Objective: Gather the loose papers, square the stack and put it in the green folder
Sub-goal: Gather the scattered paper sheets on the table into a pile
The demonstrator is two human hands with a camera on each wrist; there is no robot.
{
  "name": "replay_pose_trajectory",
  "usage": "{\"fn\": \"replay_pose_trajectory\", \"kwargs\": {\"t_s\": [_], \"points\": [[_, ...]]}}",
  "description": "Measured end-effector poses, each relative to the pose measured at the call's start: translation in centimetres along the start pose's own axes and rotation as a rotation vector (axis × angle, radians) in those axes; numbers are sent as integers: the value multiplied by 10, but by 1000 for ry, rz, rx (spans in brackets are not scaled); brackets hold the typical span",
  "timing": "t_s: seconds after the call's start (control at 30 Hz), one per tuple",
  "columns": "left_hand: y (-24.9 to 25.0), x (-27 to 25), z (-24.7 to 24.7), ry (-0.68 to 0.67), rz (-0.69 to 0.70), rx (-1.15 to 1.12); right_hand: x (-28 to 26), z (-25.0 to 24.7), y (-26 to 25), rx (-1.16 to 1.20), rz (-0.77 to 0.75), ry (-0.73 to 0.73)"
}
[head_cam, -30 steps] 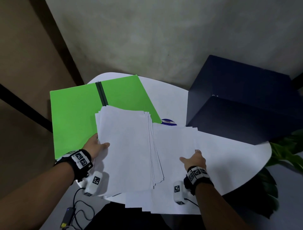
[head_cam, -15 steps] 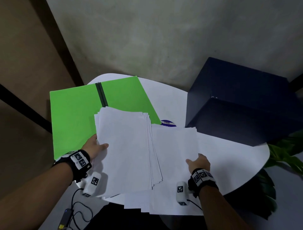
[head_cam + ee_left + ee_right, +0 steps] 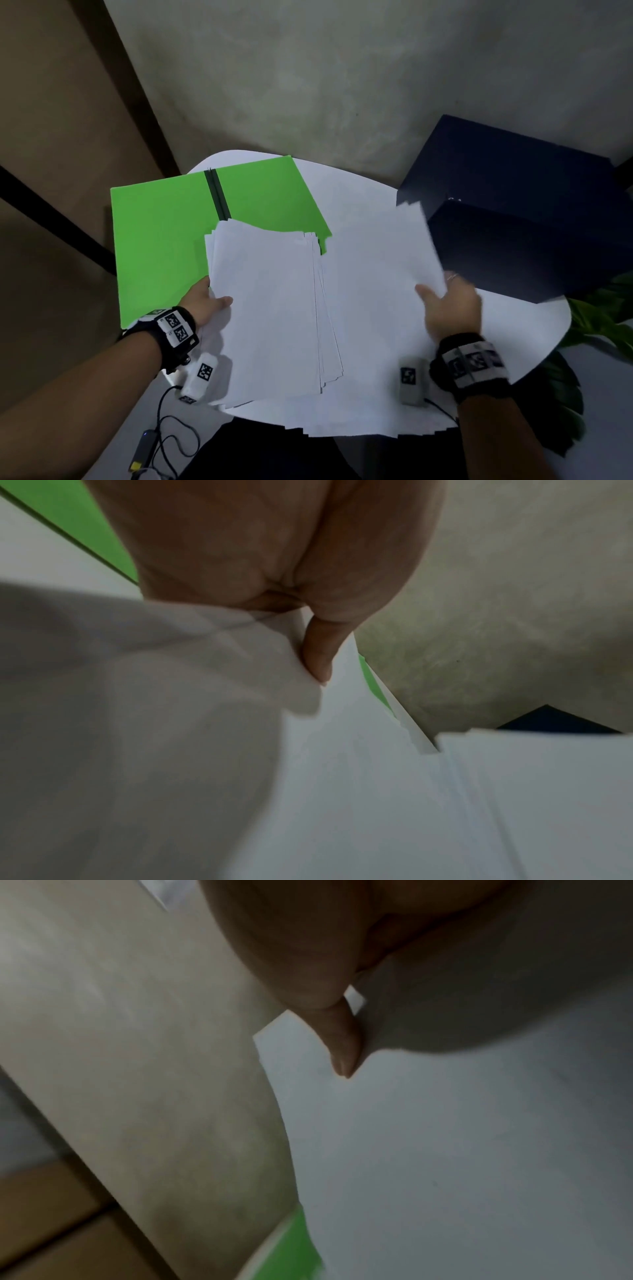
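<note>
Head view: left hand [image 3: 205,305] grips the stack [image 3: 270,308]; right hand [image 3: 448,308] pinches a sheet [image 3: 376,274].
Left: squaring, filing in the open folder [image 3: 161,240], upper left.

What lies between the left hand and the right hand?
In the head view, only white paper: the stack held by the left hand, and the sheet lifted by the right hand.

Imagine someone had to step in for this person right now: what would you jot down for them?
Left hand grips the gathered stack, edges still fanned, over the open green folder.
Right hand pinches a loose sheet lifted beside the dark box.
More sheets lie at the table's near edge.
Done: part gathered. Left: add the rest, square, file.
</note>
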State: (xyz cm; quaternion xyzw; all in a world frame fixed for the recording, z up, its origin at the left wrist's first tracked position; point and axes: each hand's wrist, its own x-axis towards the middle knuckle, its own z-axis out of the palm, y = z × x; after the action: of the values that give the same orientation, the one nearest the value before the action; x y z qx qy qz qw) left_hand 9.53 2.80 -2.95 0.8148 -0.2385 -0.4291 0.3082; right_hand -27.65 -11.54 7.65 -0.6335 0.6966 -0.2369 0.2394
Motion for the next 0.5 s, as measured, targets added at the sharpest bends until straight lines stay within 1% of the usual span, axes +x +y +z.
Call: {"fn": "replay_pose_trajectory", "kwargs": {"t_s": [0.07, 0.1, 0.17, 0.23, 0.3, 0.37, 0.43, 0.47, 0.5], "points": [[-1, 1, 0, -1, 7, 26, 6, -30, -27, 187, -86, 90], [-2, 1, 0, -1, 7, 30, 7, -43, -39, 302, -104, 105], [0, 0, 2, -9, 4, 55, 9, -57, -58, 470, -120, 95], [0, 0, 4, -24, -11, 103, 14, -55, -66, 592, -98, 62], [-3, 3, 5, -49, -22, 128, 20, -36, -66, 663, -36, 6], [-10, 7, 5, -87, -34, 151, 25, -8, -59, 721, 73, -76], [-11, 7, 5, -125, -24, 105, 28, 23, -55, 768, 158, -153], [-13, 7, 5, -136, -20, 58, 28, 38, -54, 757, 183, -182], [-8, 4, 6, -137, -21, 4, 29, 53, -52, 686, 200, -210]]}}
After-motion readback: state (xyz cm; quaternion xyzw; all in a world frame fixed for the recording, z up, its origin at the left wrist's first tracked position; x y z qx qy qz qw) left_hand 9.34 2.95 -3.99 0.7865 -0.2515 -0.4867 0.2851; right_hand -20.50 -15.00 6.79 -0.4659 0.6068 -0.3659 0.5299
